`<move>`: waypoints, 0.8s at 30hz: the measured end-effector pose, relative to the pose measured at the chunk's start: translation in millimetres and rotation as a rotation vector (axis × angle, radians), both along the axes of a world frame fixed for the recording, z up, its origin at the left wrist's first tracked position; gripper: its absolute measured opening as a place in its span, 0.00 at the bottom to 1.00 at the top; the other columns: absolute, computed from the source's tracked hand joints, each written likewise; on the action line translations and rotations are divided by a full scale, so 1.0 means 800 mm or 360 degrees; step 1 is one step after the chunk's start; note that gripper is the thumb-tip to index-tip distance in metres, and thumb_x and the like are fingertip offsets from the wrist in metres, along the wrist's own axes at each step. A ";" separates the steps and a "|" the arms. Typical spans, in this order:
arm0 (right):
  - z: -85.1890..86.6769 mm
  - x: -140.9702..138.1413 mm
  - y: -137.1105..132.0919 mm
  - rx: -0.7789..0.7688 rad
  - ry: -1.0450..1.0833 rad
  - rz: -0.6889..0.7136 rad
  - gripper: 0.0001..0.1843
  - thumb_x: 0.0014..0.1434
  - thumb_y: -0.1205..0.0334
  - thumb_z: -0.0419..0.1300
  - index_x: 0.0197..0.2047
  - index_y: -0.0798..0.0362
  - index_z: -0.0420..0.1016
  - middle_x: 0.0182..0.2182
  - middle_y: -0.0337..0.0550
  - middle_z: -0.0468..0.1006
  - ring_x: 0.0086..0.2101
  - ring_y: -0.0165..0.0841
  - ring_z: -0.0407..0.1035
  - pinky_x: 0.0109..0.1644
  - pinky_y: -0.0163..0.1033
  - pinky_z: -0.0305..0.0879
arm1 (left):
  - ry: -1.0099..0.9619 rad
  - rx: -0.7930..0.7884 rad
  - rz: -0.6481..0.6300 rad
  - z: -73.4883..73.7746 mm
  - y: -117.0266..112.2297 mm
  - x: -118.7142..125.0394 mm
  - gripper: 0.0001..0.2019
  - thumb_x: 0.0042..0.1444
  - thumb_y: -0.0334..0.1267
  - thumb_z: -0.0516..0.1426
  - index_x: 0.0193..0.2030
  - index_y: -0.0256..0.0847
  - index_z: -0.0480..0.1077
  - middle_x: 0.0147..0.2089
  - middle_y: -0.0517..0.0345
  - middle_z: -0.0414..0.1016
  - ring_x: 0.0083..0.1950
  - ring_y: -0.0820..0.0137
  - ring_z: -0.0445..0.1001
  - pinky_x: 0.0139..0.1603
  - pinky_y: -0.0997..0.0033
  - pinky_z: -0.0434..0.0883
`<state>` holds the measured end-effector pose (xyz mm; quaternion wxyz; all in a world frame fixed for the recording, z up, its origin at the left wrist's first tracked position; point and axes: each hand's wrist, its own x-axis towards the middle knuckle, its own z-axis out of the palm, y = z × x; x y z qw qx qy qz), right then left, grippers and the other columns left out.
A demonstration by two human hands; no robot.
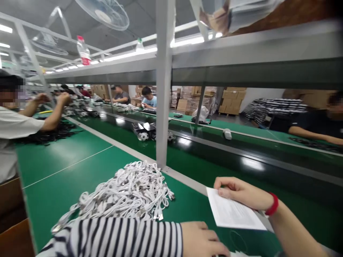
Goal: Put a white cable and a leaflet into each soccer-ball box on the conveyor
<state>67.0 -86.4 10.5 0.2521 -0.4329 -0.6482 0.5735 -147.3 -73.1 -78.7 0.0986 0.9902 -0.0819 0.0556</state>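
My right hand [241, 192], with a red band on the wrist, pinches a white printed sheet of paper [235, 212] by its upper left corner. The sheet is tilted above the green table. My left hand [205, 241] comes from a black-and-white striped sleeve at the bottom edge. Its fingers stretch forward, slightly apart, near white papers [242, 254] cut off by the frame; the undersides of the fingertips are hidden. Beyond the left forearm lies a big heap of white cables [131, 192], bundled in loops with metal plugs.
A white upright post [162, 85] stands behind the heap and carries an overhead shelf [241, 59]. A dark conveyor belt [214, 153] runs beyond the table, with boxed items [144, 132] on it. A co-worker at left handles black cables [53, 132]; others sit across the belt.
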 end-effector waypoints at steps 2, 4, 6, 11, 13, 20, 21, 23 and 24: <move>0.007 0.011 -0.004 0.0061 0.0053 -0.0148 0.20 0.57 0.45 0.59 0.33 0.55 0.67 0.22 0.35 0.71 0.21 0.24 0.66 0.21 0.26 0.55 | -0.0118 0.0183 0.0055 0.005 -0.001 -0.005 0.11 0.65 0.45 0.47 0.48 0.48 0.64 0.47 0.63 0.74 0.42 0.70 0.72 0.35 0.69 0.68; 0.017 0.022 -0.007 0.0108 0.0102 -0.0249 0.21 0.53 0.44 0.62 0.30 0.55 0.66 0.19 0.33 0.69 0.19 0.23 0.64 0.19 0.26 0.54 | -0.0165 0.0323 0.0072 0.010 -0.003 -0.011 0.10 0.65 0.46 0.47 0.46 0.48 0.64 0.40 0.63 0.74 0.36 0.70 0.70 0.29 0.68 0.65; 0.023 0.030 -0.009 0.0113 0.0082 -0.0299 0.21 0.51 0.45 0.64 0.30 0.55 0.66 0.16 0.31 0.67 0.16 0.22 0.62 0.17 0.25 0.51 | -0.0113 0.0367 0.0120 0.017 -0.001 -0.013 0.11 0.64 0.48 0.49 0.46 0.46 0.63 0.36 0.62 0.72 0.33 0.70 0.68 0.26 0.69 0.62; -0.013 0.038 0.006 0.0008 0.0025 -0.0198 0.18 0.55 0.48 0.62 0.38 0.54 0.68 0.21 0.32 0.70 0.16 0.21 0.60 0.13 0.24 0.48 | 0.0074 0.0272 0.0242 0.025 0.010 -0.011 0.13 0.61 0.49 0.53 0.47 0.44 0.63 0.36 0.62 0.71 0.31 0.71 0.71 0.28 0.71 0.65; -0.046 0.038 0.022 -0.0055 0.0126 -0.0197 0.18 0.55 0.48 0.62 0.40 0.54 0.69 0.21 0.32 0.69 0.15 0.20 0.59 0.13 0.24 0.50 | 0.0095 0.0214 0.0293 0.025 0.013 -0.010 0.13 0.61 0.50 0.52 0.47 0.46 0.62 0.39 0.63 0.71 0.30 0.73 0.72 0.26 0.72 0.65; -0.120 0.032 0.056 -0.0080 0.0465 -0.0598 0.22 0.55 0.44 0.61 0.43 0.53 0.66 0.14 0.26 0.63 0.09 0.17 0.45 0.11 0.26 0.35 | 0.0339 0.0064 0.0377 0.034 0.013 -0.008 0.10 0.63 0.48 0.51 0.42 0.45 0.62 0.37 0.64 0.76 0.29 0.72 0.76 0.18 0.74 0.54; -0.121 0.032 0.056 -0.0054 0.0490 -0.0644 0.23 0.55 0.44 0.61 0.44 0.53 0.66 0.13 0.25 0.63 0.09 0.17 0.44 0.11 0.26 0.35 | 0.0381 0.0027 0.0422 0.036 0.012 -0.007 0.11 0.62 0.49 0.51 0.42 0.45 0.62 0.35 0.65 0.77 0.28 0.71 0.76 0.18 0.74 0.54; -0.121 0.032 0.057 -0.0026 0.0536 -0.0710 0.23 0.54 0.44 0.62 0.44 0.54 0.66 0.12 0.26 0.64 0.09 0.16 0.44 0.11 0.26 0.35 | 0.0453 -0.0009 0.0495 0.038 0.011 -0.006 0.11 0.62 0.50 0.52 0.42 0.46 0.62 0.33 0.66 0.77 0.26 0.69 0.76 0.19 0.74 0.55; -0.121 0.031 0.057 -0.0027 0.0550 -0.0734 0.24 0.54 0.44 0.62 0.44 0.54 0.67 0.13 0.26 0.65 0.09 0.16 0.44 0.11 0.26 0.35 | 0.0482 -0.0010 0.0503 0.038 0.011 -0.006 0.11 0.61 0.50 0.52 0.42 0.46 0.62 0.33 0.66 0.78 0.26 0.68 0.76 0.19 0.74 0.56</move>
